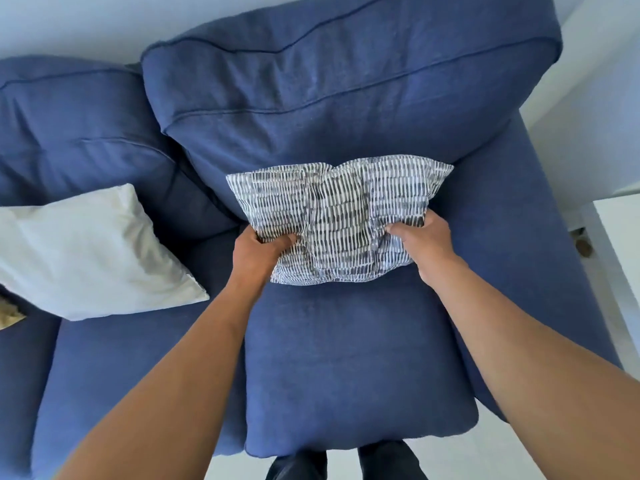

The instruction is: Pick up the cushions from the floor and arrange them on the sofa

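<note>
A patterned cushion [341, 216] with white and dark blue-grey dashes leans against the back pillow of the blue sofa [346, 358], on its right seat. My left hand [258, 252] grips the cushion's lower left corner. My right hand [424, 242] grips its lower right corner. A plain white cushion [90, 254] lies on the middle seat to the left, resting against the sofa back. A sliver of a yellowish cushion [10, 313] shows at the far left edge.
The sofa's right armrest [540, 237] runs along the right side. A white piece of furniture [620, 244] stands beyond it. Light floor [343, 462] and my dark shoes [298, 467] show below the seat's front edge.
</note>
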Demonstrator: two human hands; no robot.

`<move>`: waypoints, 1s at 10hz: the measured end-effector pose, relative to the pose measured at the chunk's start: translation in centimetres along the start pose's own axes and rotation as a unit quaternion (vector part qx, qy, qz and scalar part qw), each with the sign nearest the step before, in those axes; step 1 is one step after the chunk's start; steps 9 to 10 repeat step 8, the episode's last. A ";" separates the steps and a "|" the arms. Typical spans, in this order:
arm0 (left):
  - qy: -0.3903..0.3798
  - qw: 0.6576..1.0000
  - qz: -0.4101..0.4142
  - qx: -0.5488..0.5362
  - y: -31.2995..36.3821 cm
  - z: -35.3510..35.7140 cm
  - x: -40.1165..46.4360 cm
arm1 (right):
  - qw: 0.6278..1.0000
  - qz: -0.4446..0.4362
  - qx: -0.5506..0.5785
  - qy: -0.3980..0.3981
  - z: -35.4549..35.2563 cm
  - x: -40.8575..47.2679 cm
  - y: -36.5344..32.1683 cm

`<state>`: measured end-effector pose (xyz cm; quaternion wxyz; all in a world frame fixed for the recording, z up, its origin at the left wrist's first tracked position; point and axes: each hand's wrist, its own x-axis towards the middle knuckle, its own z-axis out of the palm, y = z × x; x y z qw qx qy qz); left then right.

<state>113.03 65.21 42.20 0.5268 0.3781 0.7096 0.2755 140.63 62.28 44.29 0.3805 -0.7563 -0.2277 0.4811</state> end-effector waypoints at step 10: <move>0.145 0.988 -0.052 -0.014 3.9 0.3 3.9 | 0.999 -0.025 -0.046 -0.010 -1.7 9.0 -0.9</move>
